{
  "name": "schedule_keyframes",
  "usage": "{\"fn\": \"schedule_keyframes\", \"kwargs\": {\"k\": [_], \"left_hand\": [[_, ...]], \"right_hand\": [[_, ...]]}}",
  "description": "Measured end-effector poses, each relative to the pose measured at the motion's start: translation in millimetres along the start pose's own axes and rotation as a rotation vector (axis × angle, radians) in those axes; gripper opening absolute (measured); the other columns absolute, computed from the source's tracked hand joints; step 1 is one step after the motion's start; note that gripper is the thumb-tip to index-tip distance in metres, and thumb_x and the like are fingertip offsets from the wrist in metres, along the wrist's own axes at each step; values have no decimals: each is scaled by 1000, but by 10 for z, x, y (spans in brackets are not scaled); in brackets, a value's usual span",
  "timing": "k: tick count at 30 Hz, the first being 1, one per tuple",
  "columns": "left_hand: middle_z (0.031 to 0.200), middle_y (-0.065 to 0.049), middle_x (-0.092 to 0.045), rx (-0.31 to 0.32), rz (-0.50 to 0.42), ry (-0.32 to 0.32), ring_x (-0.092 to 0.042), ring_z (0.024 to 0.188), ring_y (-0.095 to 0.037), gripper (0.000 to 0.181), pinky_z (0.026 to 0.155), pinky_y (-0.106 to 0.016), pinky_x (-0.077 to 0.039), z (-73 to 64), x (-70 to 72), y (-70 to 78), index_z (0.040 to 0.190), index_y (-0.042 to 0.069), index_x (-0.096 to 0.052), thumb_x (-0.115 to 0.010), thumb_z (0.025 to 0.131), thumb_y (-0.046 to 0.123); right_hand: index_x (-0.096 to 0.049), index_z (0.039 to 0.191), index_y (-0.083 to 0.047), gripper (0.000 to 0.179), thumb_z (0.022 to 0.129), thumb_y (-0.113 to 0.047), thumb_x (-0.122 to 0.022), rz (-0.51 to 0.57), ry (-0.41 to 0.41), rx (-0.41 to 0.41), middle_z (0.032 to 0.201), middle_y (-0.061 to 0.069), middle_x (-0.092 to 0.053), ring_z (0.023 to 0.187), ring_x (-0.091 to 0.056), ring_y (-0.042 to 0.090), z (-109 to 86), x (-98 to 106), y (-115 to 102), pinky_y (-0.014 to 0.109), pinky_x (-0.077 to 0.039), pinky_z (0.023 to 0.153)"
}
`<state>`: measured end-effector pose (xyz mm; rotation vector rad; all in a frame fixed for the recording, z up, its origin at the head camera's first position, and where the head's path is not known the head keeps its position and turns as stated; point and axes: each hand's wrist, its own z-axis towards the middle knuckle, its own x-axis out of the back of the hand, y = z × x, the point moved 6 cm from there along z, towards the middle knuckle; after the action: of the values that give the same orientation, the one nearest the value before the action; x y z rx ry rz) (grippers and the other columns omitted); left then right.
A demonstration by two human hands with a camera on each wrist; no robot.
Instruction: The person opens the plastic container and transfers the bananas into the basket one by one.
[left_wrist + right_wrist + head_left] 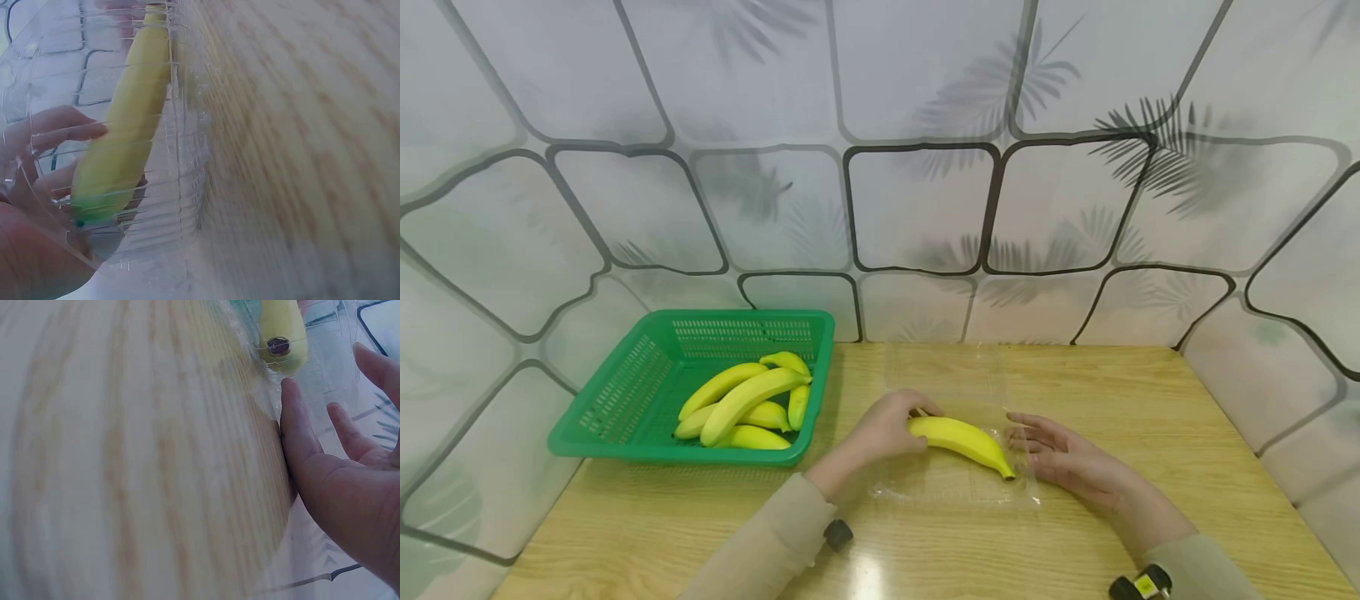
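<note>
A yellow banana [961, 440] lies at a slant in a clear plastic box [955, 493], its stem end toward the right. My left hand [891, 429] reaches over the box's left side and grips the banana's blunt end between thumb and fingers. Through the ribbed plastic, the left wrist view shows the banana [122, 125] with fingertips on both sides of it. My right hand [1078, 467] is beside the box's right wall, fingers extended and holding nothing. In the right wrist view its fingertips point at the box near the dark stem tip.
To the left a green basket [568, 446] holds several more bananas [748, 404]. The clear lid [943, 367] of the box stretches back toward the wall. A patterned wall covering [917, 208] borders the wooden table [1120, 375] at the back and sides.
</note>
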<state>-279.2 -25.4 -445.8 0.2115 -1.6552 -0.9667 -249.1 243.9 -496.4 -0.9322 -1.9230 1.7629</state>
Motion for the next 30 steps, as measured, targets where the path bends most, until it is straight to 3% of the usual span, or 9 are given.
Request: {"fn": "schedule_keyframes", "kwargs": {"k": [7, 20, 27, 30], "left_hand": [[125, -8, -76, -35, -48, 30, -67, 103, -19, 44, 83, -26, -56, -6, 21, -11, 123, 9, -78, -79, 81, -1], [124, -11, -75, -31, -156, 96, -67, 109, -23, 34, 91, -33, -60, -48, 76, 5, 120, 8, -79, -79, 86, 4], [122, -13, -75, -34, -211, 130, -67, 103, -20, 32, 83, -23, -58, -56, 87, 1, 118, 7, -79, -79, 86, 4], [121, -13, -76, -35, -248, 146, -64, 95, -15, 31, 77, -20, -56, -54, 90, -13, 116, 6, -79, -80, 86, 4]], "right_hand": [[-21, 171, -25, 63, 114, -9, -43, 8, 0, -6, 156, -15, -39, 139, -50, -3, 8, 0, 9, 25, -50, 115], [-20, 171, -20, 66, 113, -8, -48, -18, 34, -8, 162, -3, -37, 138, -51, -3, 26, 8, 5, 25, -51, 114], [-24, 170, -22, 64, 112, -6, -47, 4, 23, 4, 155, -12, -42, 139, -51, -2, 17, 6, 4, 25, -51, 115], [-25, 170, -23, 64, 113, -8, -48, 6, 21, 6, 158, -9, -41, 139, -51, -2, 8, 7, 6, 26, -51, 115]]}}
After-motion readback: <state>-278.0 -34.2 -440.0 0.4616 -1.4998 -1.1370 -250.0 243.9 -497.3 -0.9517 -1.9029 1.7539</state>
